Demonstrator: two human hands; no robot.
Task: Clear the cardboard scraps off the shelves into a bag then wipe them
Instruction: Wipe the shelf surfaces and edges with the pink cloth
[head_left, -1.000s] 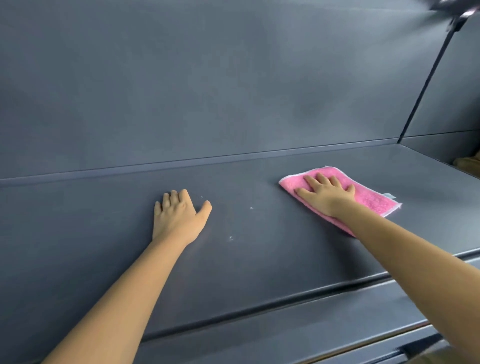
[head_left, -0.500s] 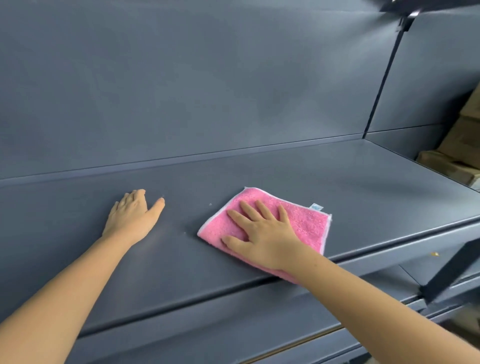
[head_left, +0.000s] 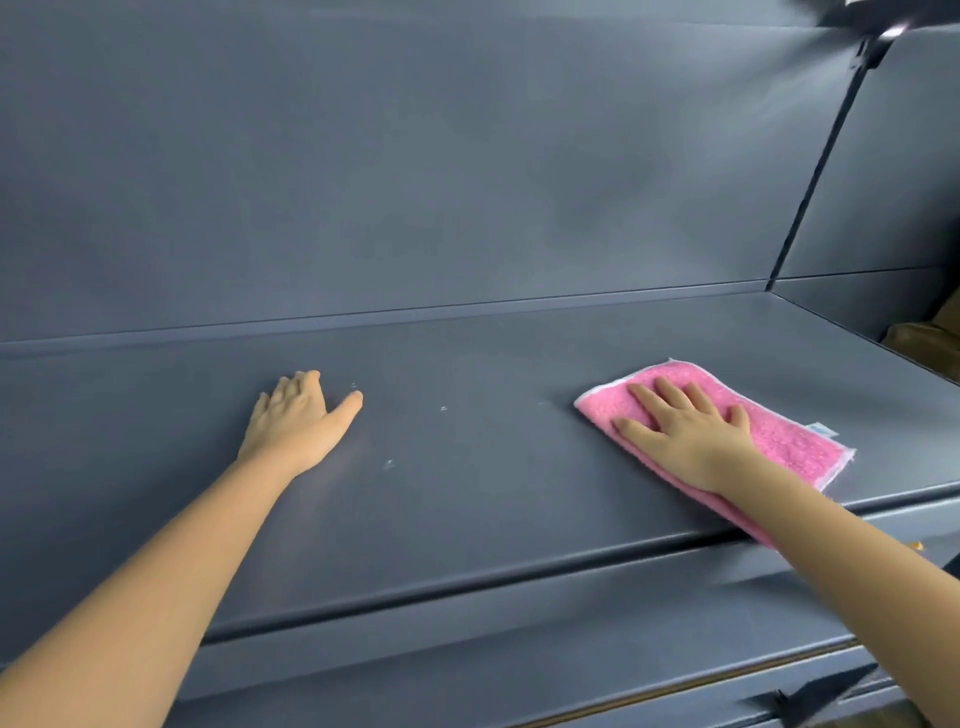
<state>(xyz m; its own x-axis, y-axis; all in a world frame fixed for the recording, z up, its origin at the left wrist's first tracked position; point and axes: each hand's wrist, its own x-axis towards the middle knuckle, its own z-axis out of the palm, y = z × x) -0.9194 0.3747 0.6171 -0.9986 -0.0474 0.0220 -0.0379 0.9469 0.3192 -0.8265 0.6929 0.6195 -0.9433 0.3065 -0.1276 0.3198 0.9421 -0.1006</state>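
My right fingers (head_left: 675, 400) lie straight and spread, pressing flat on the pink cloth (head_left: 789, 441); the right hand (head_left: 691, 441) covers its left half. The cloth lies on the grey shelf (head_left: 519, 509), right of centre, with one end at the front edge. My left hand (head_left: 296, 426) rests palm-down on the bare shelf, fingers relaxed and holding nothing, well apart from the cloth. Small white specks (head_left: 388, 464) lie between the hands.
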